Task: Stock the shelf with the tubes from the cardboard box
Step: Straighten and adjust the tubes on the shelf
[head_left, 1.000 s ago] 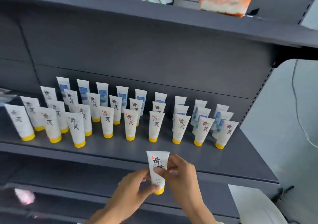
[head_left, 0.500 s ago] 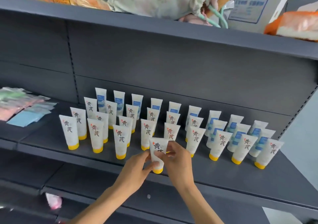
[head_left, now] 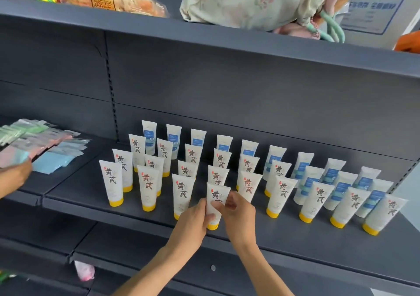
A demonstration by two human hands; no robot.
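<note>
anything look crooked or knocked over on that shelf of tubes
Nothing stands out. The tubes stand cap-down in rows on the shelf, none toppled. The left hand and right hand grip one yellow-capped tube in the front row.

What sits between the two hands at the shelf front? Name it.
In the head view, one yellow-capped tube stands cap-down on the shelf, pinched between the left hand and right hand.
</note>
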